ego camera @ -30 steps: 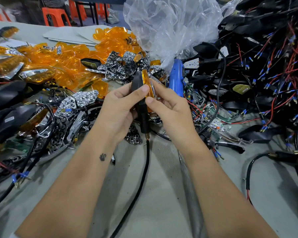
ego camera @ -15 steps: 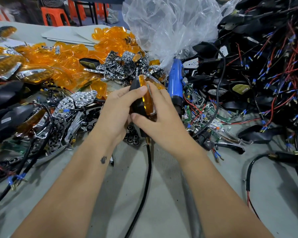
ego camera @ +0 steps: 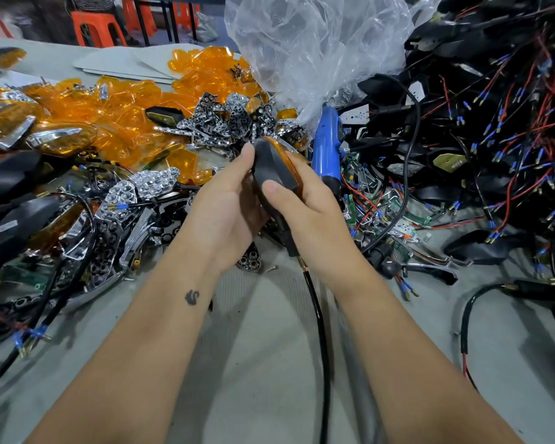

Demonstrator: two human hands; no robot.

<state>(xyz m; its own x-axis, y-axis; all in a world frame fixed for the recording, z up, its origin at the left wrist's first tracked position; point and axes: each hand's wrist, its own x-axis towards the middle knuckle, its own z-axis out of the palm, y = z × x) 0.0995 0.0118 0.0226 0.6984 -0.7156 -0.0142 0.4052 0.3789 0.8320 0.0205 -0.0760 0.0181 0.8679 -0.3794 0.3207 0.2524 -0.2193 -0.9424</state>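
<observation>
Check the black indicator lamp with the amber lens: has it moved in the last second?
Yes. The black indicator lamp has twisted: its back now faces the camera, its amber edge nearer the fixed blue plastic tool handle.

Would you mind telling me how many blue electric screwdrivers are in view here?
1. The blue screwdriver lies beside the right hand, which grips the turn signal, at the foot of the clear plastic bag; the wire pile could hide others.
</observation>
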